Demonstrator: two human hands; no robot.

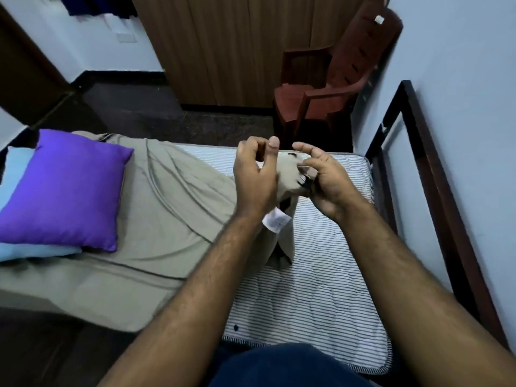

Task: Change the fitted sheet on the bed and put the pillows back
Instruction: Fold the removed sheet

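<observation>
We have the sheet (167, 208) bunched up between both hands above the bare mattress (321, 275), its white tag (276, 223) dangling below. Our left hand (255, 177) curls round the fabric, thumb up; our right hand (321, 180) pinches a fold low down, its upper fingers spread loose. The rest of the sheet lies rumpled over the left half, with the purple pillow (69, 188) and blue pillow (14, 196) sitting on it. Pull now and those pillows could pin the cloth, or slide off the left edge.
</observation>
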